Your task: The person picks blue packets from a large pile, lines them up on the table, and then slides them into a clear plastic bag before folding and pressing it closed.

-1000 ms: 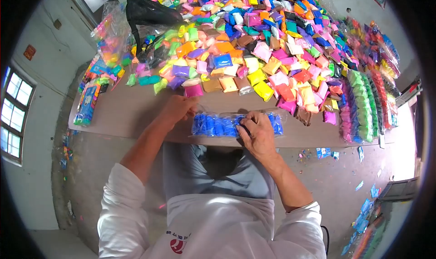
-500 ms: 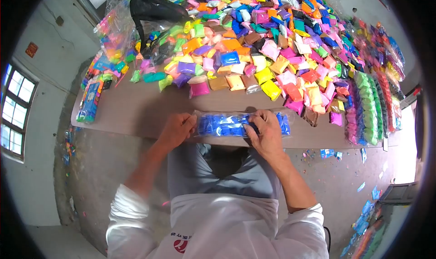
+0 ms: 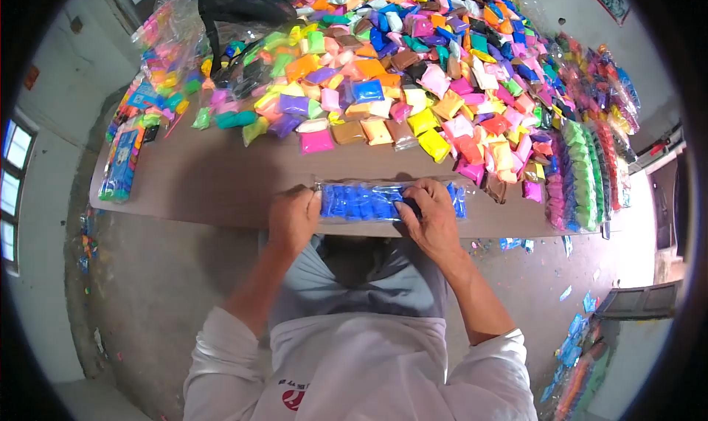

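A long clear bag filled with blue packets [image 3: 360, 202] lies flat along the front edge of the table [image 3: 221, 166]. At the bag's left end my left hand [image 3: 295, 214] is closed, its fingers pinching the clear plastic edge. My right hand [image 3: 430, 213] grips the bag near its right end, with thumb and fingers bent over the blue packets. A small dark thing shows between the right thumb and fingers, too hidden to make out.
Behind the bag spreads a large heap of colourful packets [image 3: 369, 89]. A black bag [image 3: 240, 8] sits at the back left, a colourful long pack [image 3: 124, 163] at the left edge. Filled long bags [image 3: 581, 174] line the right side. Scraps [image 3: 571, 340] litter the floor.
My left hand has turned and closed more tightly at the bag's left end, its forearm shifting right. My right hand keeps its grip. The whole view has shifted slightly.
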